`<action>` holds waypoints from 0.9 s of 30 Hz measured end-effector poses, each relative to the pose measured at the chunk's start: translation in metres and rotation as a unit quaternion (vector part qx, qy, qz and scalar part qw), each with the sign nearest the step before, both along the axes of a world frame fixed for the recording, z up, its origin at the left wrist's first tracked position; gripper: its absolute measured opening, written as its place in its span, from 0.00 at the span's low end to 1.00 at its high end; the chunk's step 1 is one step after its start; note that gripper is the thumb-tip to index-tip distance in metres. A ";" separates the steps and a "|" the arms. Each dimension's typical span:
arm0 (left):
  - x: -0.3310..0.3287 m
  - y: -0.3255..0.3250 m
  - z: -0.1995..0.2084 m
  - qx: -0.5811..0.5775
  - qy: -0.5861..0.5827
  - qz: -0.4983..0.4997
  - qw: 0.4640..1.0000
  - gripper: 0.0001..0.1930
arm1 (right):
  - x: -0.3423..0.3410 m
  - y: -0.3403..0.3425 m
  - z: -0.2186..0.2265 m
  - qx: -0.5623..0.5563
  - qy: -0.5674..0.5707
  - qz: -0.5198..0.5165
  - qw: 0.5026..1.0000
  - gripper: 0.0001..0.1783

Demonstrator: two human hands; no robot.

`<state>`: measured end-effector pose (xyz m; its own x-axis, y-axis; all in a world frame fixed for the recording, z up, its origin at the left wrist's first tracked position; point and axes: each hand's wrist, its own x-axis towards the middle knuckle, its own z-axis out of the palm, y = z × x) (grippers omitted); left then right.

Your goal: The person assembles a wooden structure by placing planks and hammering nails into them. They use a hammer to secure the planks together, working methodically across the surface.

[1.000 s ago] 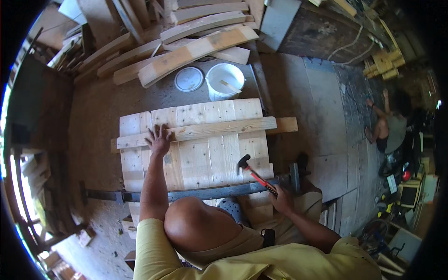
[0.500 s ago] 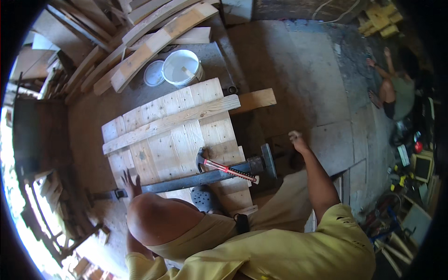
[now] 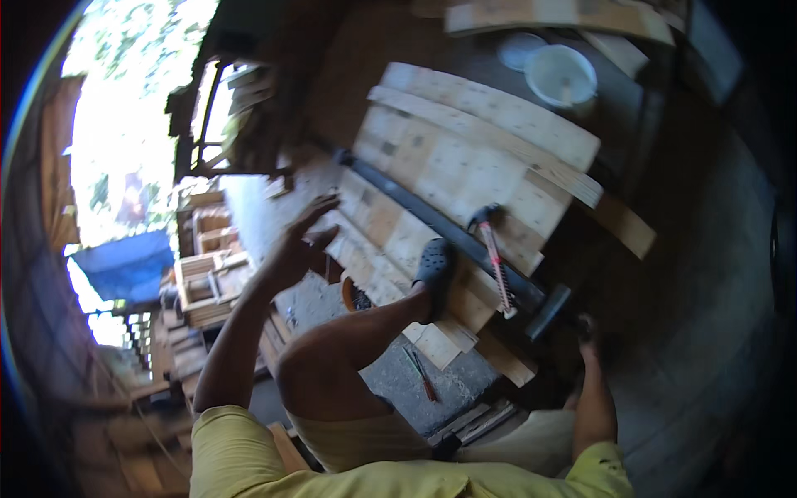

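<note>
Hammer (image 3: 497,264) lies across the metal bar (image 3: 394,192) toward the right of our boards (image 3: 440,158), and it could fall if our shoe (image 3: 433,262) bumps it, since our left hand (image 3: 300,239) has spread, empty fingers and our right hand (image 3: 587,329) is too blurry to tell.

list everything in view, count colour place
Rectangular wooden panel: 1, pale, centre
Long wooden batten: 1, tan, across panel
Long metal clamp: 1, dark grey, across panel
Claw hammer: 1, red and black, across clamp
Round plastic bucket: 1, white, upper right
Round flat lid: 1, white, beside bucket
Long wooden boards: at least 2, tan, top right
Round container: 1, orange, panel's near edge
Thin tool: 1, reddish handle, lower centre
Draped sheet: 1, blue, left
Wooden frames: several, tan, left
Holed clog: 1, grey, over panel
Left hand: 1, bare, open, left of panel
Right hand: 1, bare, blurred, right of clamp
</note>
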<state>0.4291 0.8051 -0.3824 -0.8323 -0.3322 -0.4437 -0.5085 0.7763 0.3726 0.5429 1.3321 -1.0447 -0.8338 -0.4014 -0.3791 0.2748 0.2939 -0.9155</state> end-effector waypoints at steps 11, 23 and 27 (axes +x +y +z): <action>0.056 0.120 -0.202 0.175 -0.234 -0.189 0.937 0.29 | -0.041 -0.023 0.172 0.099 0.122 0.131 0.979 0.21; 0.087 0.205 -0.357 0.093 -0.058 0.284 0.952 0.31 | -0.086 -0.026 0.228 0.173 0.248 0.209 0.930 0.10; 0.065 0.202 -0.360 0.134 -0.109 0.335 0.926 0.25 | -0.095 -0.022 0.229 0.146 0.292 0.281 0.903 0.08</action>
